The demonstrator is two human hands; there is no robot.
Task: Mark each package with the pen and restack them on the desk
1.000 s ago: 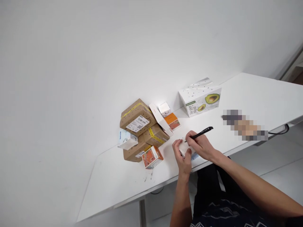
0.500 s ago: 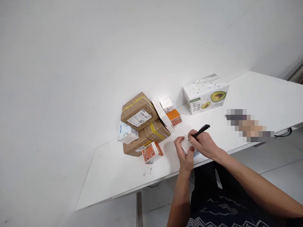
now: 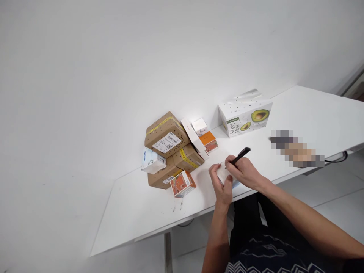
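Note:
Near the front edge of the table, my left hand (image 3: 222, 185) is closed round a small white box (image 3: 222, 173), thumb on the near side and fingers on the far side. A pale blue patch shows at its lower right, and much of it is hidden by my hands. My right hand (image 3: 241, 171) pinches a black pen (image 3: 241, 156), which slants up to the right. The pen's tip end points down at the top face of the white box; whether it touches I cannot tell.
Taped brown cartons (image 3: 167, 134) are stacked left of my hands, with smaller boxes around them, including an orange printed box (image 3: 182, 184) in front. Against the wall stands a white avocado-print box (image 3: 247, 117). A blurred-out patch (image 3: 297, 148) lies on the table (image 3: 127, 212) at right.
The view has shifted very slightly. Both hands keep the same grip, and the pen has hardly moved over the white box.

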